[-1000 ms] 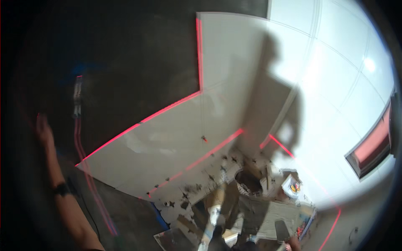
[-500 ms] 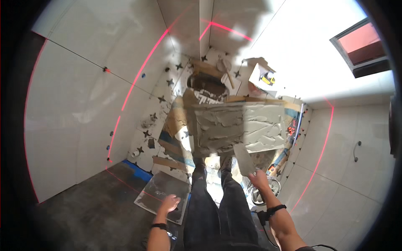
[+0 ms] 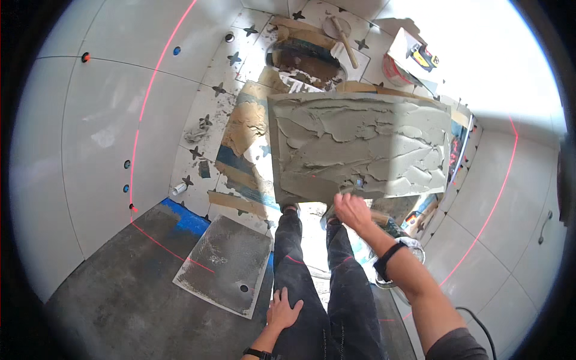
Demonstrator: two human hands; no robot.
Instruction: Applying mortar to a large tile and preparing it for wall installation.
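A large rectangular tile [image 3: 277,120] in front of me is coated with ridged, wet grey mortar [image 3: 354,135]. At its near edge my right hand [image 3: 353,210] is closed round the handle of a trowel. The trowel's blade [image 3: 309,187] lies against the mortar, smeared with the same grey, so its outline is hard to make out. My left hand [image 3: 283,311] rests on my left thigh with its fingers spread, holding nothing.
Left of my legs, a grey slab [image 3: 225,264] with a small hole lies on the dark floor. A bucket [image 3: 411,252] stands under my right forearm. Beyond the tile are a mortar-smeared tub [image 3: 309,63], a wooden-handled tool [image 3: 345,39] and a white box [image 3: 408,57]. Dark cross-shaped spacers [image 3: 219,90] dot the floor tiles.
My right hand has moved forward, bringing the trowel blade down onto the mortar's near left part. My left hand has shifted from above the grey slab to my thigh. The view has tilted closer.
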